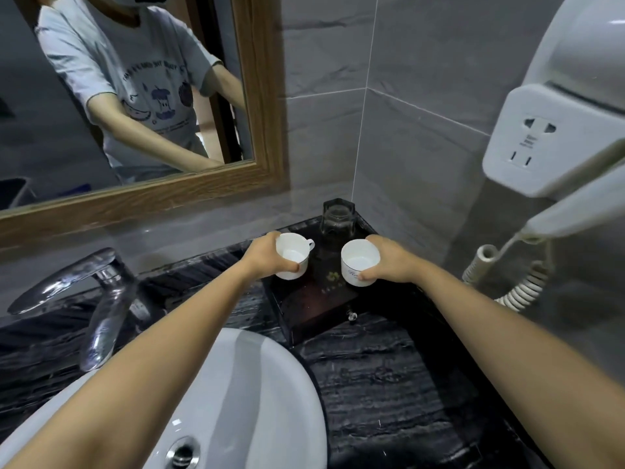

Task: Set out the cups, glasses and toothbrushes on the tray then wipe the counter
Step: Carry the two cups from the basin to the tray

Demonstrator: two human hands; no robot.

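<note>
Head view: our left hand (267, 255) wraps its fingers round a white ceramic handled cup (292, 255) at the left edge of the dark rectangular wooden tray (318, 306). Our right hand (389, 262) grips a second white ceramic cup (359, 262) over the tray's right side (handle hidden). A clear faceted glass (338, 218) stands at the tray's far end.

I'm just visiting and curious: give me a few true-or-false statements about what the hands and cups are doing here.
1. Each hand holds a white ceramic cup: left hand, left cup; right hand, right cup. True.
2. Both cups are full of coffee. False; they look empty.
3. A clear glass tumbler stands at the back of the dark tray. True.
4. Toothbrushes lie on the tray. False; none are visible.
</note>
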